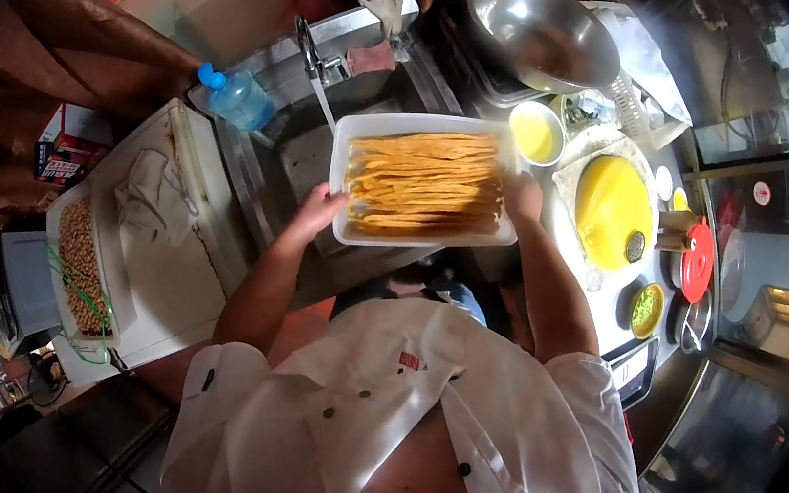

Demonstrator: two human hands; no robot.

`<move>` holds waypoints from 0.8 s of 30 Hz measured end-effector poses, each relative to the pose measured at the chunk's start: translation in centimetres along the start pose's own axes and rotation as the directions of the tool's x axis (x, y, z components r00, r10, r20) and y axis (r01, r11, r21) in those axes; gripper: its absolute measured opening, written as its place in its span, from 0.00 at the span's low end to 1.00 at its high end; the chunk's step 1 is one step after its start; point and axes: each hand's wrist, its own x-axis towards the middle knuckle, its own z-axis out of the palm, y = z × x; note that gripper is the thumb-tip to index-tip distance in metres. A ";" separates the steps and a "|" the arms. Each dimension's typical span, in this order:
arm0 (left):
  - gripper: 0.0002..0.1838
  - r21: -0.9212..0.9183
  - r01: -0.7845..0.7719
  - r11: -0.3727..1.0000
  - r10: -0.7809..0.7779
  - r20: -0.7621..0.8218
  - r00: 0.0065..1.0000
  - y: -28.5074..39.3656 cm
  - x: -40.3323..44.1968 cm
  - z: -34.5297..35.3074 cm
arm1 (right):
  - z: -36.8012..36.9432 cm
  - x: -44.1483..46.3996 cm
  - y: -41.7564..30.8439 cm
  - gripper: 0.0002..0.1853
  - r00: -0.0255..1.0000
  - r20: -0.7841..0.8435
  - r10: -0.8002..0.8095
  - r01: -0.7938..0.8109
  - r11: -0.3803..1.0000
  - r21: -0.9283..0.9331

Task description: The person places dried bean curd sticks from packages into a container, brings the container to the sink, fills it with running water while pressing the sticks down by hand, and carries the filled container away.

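A white rectangular tub (pixel 334 215) full of long, thin golden-brown sticks (pixel 427 184) hangs level over the sink (pixel 303 152). My left hand (pixel 322 211) grips its lower left corner, thumb on the rim. On the right side of the tub, my right hand (pixel 521 201) is closed round the edge, its fingers partly hidden. The faucet (pixel 317 58) stands behind the tub's upper left corner, with a pale streak below its spout.
A blue-capped bottle (pixel 240 99) stands at the sink's left edge. To the right are a metal bowl (pixel 543 38), a cup of yellow liquid (pixel 534 133), a yellow mound (pixel 613 209) and a red lid (pixel 698 262). A tray of nuts or beans (pixel 86 258) lies left.
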 end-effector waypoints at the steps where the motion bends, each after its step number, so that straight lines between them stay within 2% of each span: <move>1: 0.18 0.058 0.016 0.998 -0.018 0.027 0.999 1.5 -0.8 -0.4 | -0.1 -0.5 -0.3 0.19 0.996 -0.060 -0.071 0.067 0.996 -0.060; 2: 0.18 0.116 0.030 0.993 -0.037 0.052 0.998 2.3 -1.2 -0.6 | -0.2 -1.0 -0.7 0.18 0.983 -0.114 -0.145 0.131 0.984 -0.122; 3: 0.19 0.116 -0.086 0.989 0.091 -0.034 0.995 0.5 0.2 -1.3 | -0.8 -1.5 -1.8 0.17 0.989 -0.105 -0.103 0.092 0.990 -0.105; 4: 0.26 0.266 -0.133 0.955 0.178 -0.150 0.973 0.7 1.4 -2.4 | -0.8 -1.4 -1.9 0.17 0.990 -0.100 -0.101 0.092 0.991 -0.098; 5: 0.32 0.299 -0.274 0.914 0.343 -0.211 0.915 1.0 2.7 -3.5 | -0.7 -1.2 -1.6 0.17 0.990 -0.102 -0.099 0.090 0.992 -0.087; 6: 0.41 0.322 -0.279 0.905 0.366 -0.255 0.895 4.6 2.3 -4.0 | -0.6 -1.3 -1.3 0.17 0.990 -0.101 -0.095 0.087 0.993 -0.079; 7: 0.45 0.396 -0.281 0.874 0.392 -0.236 0.889 7.6 2.5 -4.7 | -0.8 -1.5 -1.6 0.17 0.993 -0.091 -0.079 0.073 0.995 -0.075; 10: 0.42 0.553 -0.295 0.779 0.458 -0.180 0.871 13.8 3.8 -5.1 | -1.1 -1.2 -2.1 0.17 0.991 -0.101 -0.087 0.071 0.986 -0.152; 12: 0.39 0.553 -0.346 0.758 0.466 -0.087 0.880 15.6 5.2 -4.0 | -0.9 -0.9 -1.8 0.17 0.991 -0.103 -0.088 0.074 0.988 -0.133; 14: 0.38 0.628 -0.435 0.646 0.528 0.045 0.848 16.0 6.2 -1.9 | -0.6 -0.7 -1.3 0.18 0.991 -0.101 -0.086 0.074 0.990 -0.118; 15: 0.29 0.652 -0.478 0.588 0.657 -0.040 0.753 15.2 6.8 -0.4 | -0.5 -0.6 -1.2 0.18 0.992 -0.095 -0.089 0.076 0.988 -0.132; 16: 0.29 0.656 -0.478 0.584 0.658 -0.037 0.752 14.5 7.7 -0.5 | -0.3 -0.4 -1.0 0.18 0.992 -0.089 -0.092 0.078 0.986 -0.145; 18: 0.16 0.317 -0.348 0.882 0.444 -0.318 0.837 13.9 9.4 -0.7 | 0.5 0.2 -0.1 0.18 0.990 -0.084 -0.117 0.101 0.980 -0.174; 19: 0.07 0.222 -0.361 0.906 0.421 -0.362 0.832 16.2 7.1 -0.4 | 0.4 0.2 -0.1 0.18 0.986 -0.077 -0.145 0.126 0.969 -0.211; 20: 0.08 0.230 -0.350 0.908 0.415 -0.369 0.832 15.7 7.1 -1.5 | 0.3 0.1 -0.1 0.18 0.987 -0.079 -0.143 0.124 0.970 -0.208; 22: 0.11 0.364 -0.234 0.902 0.400 -0.493 0.772 15.2 6.9 -3.2 | -0.7 -0.7 -1.9 0.18 0.995 -0.083 -0.054 0.042 0.990 -0.138; 23: 0.18 0.431 -0.229 0.873 0.442 -0.500 0.745 15.1 6.7 -3.8 | -0.4 -0.6 -1.7 0.18 0.996 -0.081 -0.048 0.037 0.991 -0.132; 24: 0.18 0.436 -0.224 0.871 0.440 -0.494 0.750 15.7 6.3 -3.9 | -0.1 -0.5 -1.1 0.17 0.994 -0.075 -0.076 0.065 0.987 -0.146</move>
